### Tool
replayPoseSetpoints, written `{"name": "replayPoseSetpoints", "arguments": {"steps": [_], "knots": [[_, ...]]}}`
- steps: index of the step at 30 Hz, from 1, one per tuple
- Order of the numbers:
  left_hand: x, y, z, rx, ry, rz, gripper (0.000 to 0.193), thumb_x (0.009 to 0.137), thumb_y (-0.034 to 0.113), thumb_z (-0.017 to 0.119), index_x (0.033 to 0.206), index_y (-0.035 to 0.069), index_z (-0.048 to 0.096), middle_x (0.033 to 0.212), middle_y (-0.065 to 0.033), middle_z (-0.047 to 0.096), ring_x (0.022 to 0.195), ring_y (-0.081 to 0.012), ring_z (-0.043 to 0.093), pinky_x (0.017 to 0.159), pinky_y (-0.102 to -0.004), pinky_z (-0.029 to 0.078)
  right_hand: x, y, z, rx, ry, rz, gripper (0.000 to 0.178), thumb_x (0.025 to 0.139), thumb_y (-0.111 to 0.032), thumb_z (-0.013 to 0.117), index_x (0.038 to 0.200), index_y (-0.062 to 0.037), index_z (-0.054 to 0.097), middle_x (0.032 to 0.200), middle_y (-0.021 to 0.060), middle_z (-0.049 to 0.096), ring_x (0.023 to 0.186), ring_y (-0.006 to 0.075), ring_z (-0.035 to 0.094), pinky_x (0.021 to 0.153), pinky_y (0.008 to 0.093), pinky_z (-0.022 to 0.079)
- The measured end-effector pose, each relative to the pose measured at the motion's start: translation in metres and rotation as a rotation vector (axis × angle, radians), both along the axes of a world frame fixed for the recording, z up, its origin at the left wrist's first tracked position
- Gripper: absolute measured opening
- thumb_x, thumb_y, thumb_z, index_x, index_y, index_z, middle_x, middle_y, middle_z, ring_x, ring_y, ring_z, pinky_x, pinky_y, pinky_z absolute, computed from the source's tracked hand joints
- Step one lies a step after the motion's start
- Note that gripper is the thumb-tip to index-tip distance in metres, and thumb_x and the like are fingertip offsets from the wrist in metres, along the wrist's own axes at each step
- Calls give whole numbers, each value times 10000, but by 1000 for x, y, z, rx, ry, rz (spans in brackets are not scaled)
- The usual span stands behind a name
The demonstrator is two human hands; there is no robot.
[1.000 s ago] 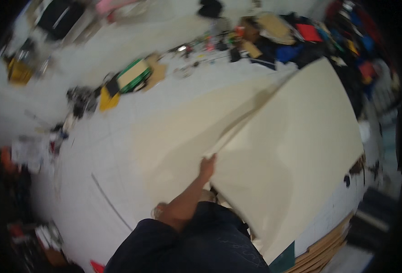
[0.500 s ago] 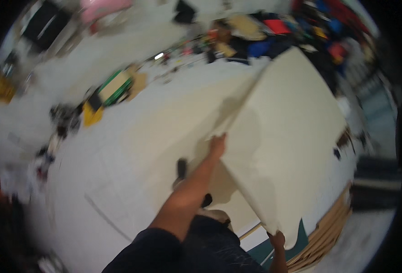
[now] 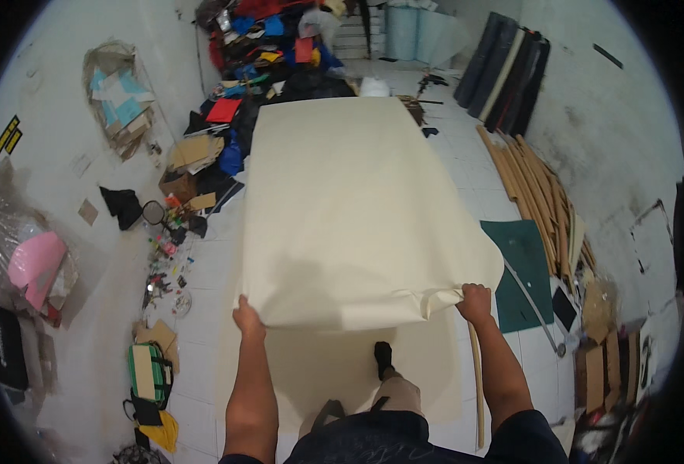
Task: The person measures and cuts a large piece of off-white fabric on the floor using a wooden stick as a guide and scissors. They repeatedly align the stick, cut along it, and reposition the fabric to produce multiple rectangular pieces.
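A large cream sheet (image 3: 349, 193) stretches out in front of me, its near edge lifted off the floor. My left hand (image 3: 249, 315) is closed on the sheet's near left corner. Near the right end of that edge, my right hand (image 3: 475, 303) grips the material, which creases beside the fingers. Below the raised edge lies another cream layer (image 3: 427, 379), flat on the tiles; how it joins the held sheet is hidden. My foot in a dark sock (image 3: 383, 357) stands on this lower layer.
On the right lie a green mat (image 3: 523, 271) with a metal ruler (image 3: 529, 294), cardboard tubes (image 3: 523, 178) and dark rolls (image 3: 504, 73) against the wall. A thin pole (image 3: 478, 387) lies beside my right arm. Clutter (image 3: 202, 155) and a green bag (image 3: 150, 371) line the left wall.
My view has turned to the right. The sheet, tilted and slanting before, now spreads straight ahead with its near edge level between my hands. Both hands keep their grip.
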State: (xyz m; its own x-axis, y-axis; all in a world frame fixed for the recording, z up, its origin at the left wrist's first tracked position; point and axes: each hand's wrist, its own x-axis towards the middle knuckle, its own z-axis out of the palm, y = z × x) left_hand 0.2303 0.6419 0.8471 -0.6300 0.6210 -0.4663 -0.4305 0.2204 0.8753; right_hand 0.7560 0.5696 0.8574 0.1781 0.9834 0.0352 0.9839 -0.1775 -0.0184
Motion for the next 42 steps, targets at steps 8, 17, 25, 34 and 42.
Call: {"name": "replayPoseSetpoints", "arguments": {"steps": [8,17,25,34,42], "knots": [[-59,-214,-62,-43,32,49,528,890,320,532,1206,-96,460,1144,-199,552,964,-321,580,818,-430,504,-17,-216,-44,-351,-71,-17,262,696,-304,676,888,-126,683,942,98,674,957,288,618,871,470,417],[-83,-467,-148,-97,90,82,530,902,338,540,1183,-103,458,1084,-202,574,969,-309,586,787,-451,523,-7,-450,-100,-568,-19,10,355,707,-437,640,935,-171,701,907,106,685,884,275,645,815,462,433],[-74,-531,-227,-171,42,-7,462,920,303,555,1216,-46,493,1143,-139,588,981,-277,593,874,-402,485,6,-513,-190,-469,59,-9,295,713,-357,680,876,-111,683,868,115,673,841,309,634,757,485,443],[-59,-509,-427,-127,-351,-251,317,911,224,592,1136,14,514,1024,-114,609,921,-214,601,779,-332,523,63,-477,-440,-132,-43,0,196,707,-121,626,897,-75,617,834,121,602,819,312,575,718,453,428],[-62,-464,-623,-164,-150,-491,190,902,174,605,927,1,532,836,-93,595,652,-179,590,617,-276,540,66,-434,-611,63,118,31,229,661,-39,675,877,-80,609,913,129,609,890,310,580,796,437,444]]}}
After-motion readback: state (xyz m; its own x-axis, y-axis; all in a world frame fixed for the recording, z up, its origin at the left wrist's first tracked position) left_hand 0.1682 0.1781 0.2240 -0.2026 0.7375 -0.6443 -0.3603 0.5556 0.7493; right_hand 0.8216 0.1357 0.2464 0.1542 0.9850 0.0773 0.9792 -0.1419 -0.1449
